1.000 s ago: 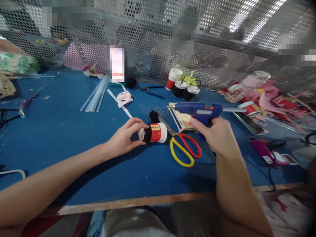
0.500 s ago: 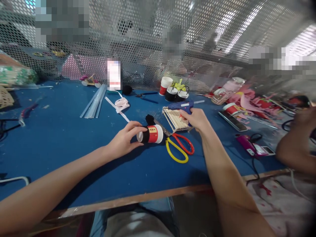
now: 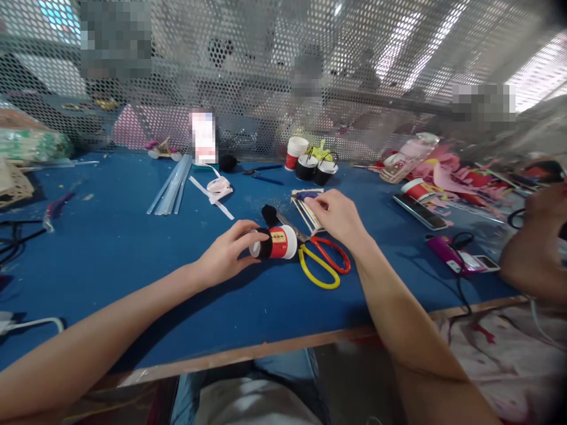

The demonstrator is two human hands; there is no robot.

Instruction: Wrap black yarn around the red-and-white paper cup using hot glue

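My left hand (image 3: 230, 251) is closed around a small paper cup (image 3: 278, 243) lying on its side. The cup is red and white with black wrapping near its base, and its white rim faces right. Over a small rack of wooden sticks (image 3: 309, 213), my right hand (image 3: 339, 218) has its fingers bent around a blue hot glue gun (image 3: 305, 195). Most of the gun is hidden behind that hand. Scissors (image 3: 321, 265) with red and yellow handles lie between my hands, beside a black fluffy piece (image 3: 269, 213).
Farther back are white ribbon (image 3: 219, 188), clear glue sticks (image 3: 170, 186), pliers (image 3: 263, 173) and several small cups (image 3: 305, 167). On the right lie a phone (image 3: 420, 211), a purple device with a cable (image 3: 452, 254) and pink scraps. Another person's arm (image 3: 534, 254) rests there. A perforated screen (image 3: 257, 77) stands behind.
My right hand has shifted left from the glue gun's handle over its body, hiding more of it. My left hand still holds the cup; the view has moved slightly.
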